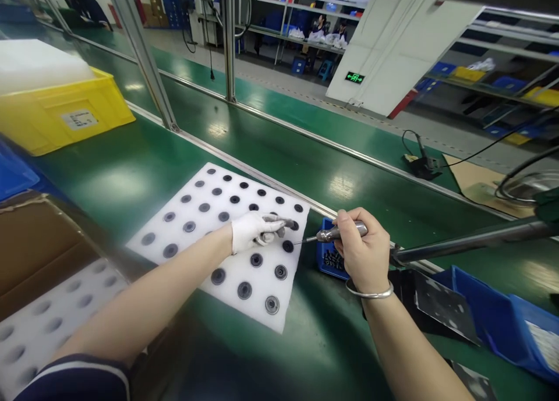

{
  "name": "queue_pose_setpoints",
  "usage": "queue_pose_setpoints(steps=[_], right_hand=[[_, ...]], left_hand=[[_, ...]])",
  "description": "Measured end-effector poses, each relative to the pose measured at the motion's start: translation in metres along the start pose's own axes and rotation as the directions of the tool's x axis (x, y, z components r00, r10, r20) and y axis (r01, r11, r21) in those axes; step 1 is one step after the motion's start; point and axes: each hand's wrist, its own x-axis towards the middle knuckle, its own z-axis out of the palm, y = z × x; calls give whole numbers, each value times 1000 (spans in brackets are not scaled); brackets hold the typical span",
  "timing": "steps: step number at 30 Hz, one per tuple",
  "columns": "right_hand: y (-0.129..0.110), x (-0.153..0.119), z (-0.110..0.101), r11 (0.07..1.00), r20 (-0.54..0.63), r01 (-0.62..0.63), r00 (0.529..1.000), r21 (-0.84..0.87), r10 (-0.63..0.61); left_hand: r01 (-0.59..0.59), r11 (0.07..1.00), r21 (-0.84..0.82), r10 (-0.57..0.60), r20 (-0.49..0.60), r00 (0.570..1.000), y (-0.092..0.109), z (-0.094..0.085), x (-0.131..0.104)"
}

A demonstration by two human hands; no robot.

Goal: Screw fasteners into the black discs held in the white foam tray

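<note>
A white foam sheet (231,238) with rows of round dark parts lies on the green table. Over its right half is my left hand (257,231) in a white glove with smudged fingertips, index finger stretched toward a dark part (295,225) near the sheet's right edge. My bare right hand (363,247), with a bangle at the wrist, grips a screwdriver-like tool (329,234). The thin tip of the tool points left at another round part (287,247). Under the tool sits a small blue bin (325,264) holding small black pieces.
At the left are a yellow crate (65,113) and a cardboard box (39,244) with another foam sheet (61,313). Metal rails run behind the foam. A metal arm (471,242) and blue bins (489,313) stand at the right. People sit far back.
</note>
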Motion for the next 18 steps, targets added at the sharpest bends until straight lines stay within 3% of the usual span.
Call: queue_pose_setpoints(steps=[4,6,9,13,18], right_hand=[[-5,7,-4,998,-124,57,991,3,-56],[-11,7,-5,993,-107,103,988,-58,-109],[-16,3,-3,965,-3,225,974,-133,-227],[-14,-5,2,927,71,336,942,-169,-328],[-15,-8,2,899,55,371,928,-231,-369]], left_hand=[[14,916,402,34,-111,993,0,17,-2],[-6,788,616,123,-147,981,1,26,-2],[-64,571,819,240,-91,966,0,34,-1],[-133,391,911,275,22,961,0,35,-1],[-131,316,940,247,52,968,3,34,-4]])
